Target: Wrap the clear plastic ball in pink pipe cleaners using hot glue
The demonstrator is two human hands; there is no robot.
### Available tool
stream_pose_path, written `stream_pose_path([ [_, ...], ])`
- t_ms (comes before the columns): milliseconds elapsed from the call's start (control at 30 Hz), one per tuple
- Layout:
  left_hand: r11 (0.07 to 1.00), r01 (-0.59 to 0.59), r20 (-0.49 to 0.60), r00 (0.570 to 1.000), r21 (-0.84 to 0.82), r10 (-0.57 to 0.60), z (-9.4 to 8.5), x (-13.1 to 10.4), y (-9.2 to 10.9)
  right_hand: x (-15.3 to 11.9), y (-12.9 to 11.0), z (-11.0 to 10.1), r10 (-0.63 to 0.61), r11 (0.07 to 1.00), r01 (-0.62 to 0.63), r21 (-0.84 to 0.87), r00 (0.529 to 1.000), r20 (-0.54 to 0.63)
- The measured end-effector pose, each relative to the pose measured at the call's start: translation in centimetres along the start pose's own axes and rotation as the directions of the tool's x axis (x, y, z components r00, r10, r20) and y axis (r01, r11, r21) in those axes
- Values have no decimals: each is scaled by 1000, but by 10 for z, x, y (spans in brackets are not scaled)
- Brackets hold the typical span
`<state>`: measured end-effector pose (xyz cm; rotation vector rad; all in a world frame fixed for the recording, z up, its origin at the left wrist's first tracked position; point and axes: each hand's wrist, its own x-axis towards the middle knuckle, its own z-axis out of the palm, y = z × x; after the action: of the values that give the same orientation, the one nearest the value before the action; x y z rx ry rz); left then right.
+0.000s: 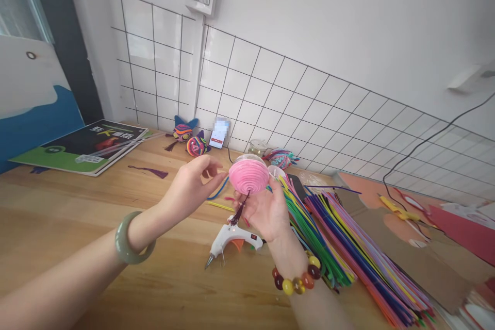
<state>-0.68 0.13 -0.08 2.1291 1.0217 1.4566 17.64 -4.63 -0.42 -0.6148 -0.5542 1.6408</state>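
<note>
A round pink ball of coiled strands, with a clear, shiny upper part, is held up over the table. My right hand grips it from below and the right side, and a dark tassel hangs from its underside. At the ball's left, my left hand has its fingers curled, thumb and fingertips apart, with nothing seen between them. A white glue gun lies below the ball, nozzle towards the lower left.
Bundles of coloured pipe cleaners lie at the right, beside brown cardboard. Behind stand a phone and colourful coiled ornaments. A book and a purple tassel are at the left.
</note>
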Motion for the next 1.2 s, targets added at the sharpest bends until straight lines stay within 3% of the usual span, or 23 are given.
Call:
stream_pose_path([
  [133, 964, -238, -72, 970, -118, 231, 0, -1, 10, 0, 7, 1, -3, 999, 2, -53, 1000, -25],
  [267, 959, -252, -70, 967, -131, 245, -1, 1, 9, -1, 11, 3, 5, 997, -8, -83, 999, -31],
  [367, 937, -351, -79, 934, -6, 349, -2, 0, 6, -1, 11, 4, -10, 996, 8, -92, 1000, -27],
  [500, 811, -524, -30, 835, 260, 549, -1, -4, 6, -1, 10, 5, 18, 997, -19, -68, 1000, -25],
  [533, 804, -525, -15, 835, 278, 551, -1, -4, 6, -1, 10, 5, 23, 998, -25, -60, 999, -29],
  [600, 851, -464, -10, 877, 245, 481, 0, -5, 8, -1, 10, 5, 29, 998, -31, -50, 999, -40],
  [700, 963, -257, -24, 965, 85, 260, 0, -4, 9, -2, 9, 4, 51, 998, -52, -40, 998, -39],
  [800, 989, -95, -19, 995, -117, 93, 0, -3, 8, -2, 8, 5, 62, 998, -63, -29, 997, -36],
  [867, 983, -116, -7, 993, -145, 116, -1, -2, 8, -2, 8, 5, 47, 998, -48, -32, 998, -36],
  [1033, 955, -296, 41, 955, 36, 294, -2, -2, 9, -2, 9, 6, 13, 997, -16, -81, 999, -36],
  [1200, 974, -227, 85, 971, 30, 224, -3, -2, 11, -2, 8, 5, 18, 997, -22, -75, 998, -53],
])
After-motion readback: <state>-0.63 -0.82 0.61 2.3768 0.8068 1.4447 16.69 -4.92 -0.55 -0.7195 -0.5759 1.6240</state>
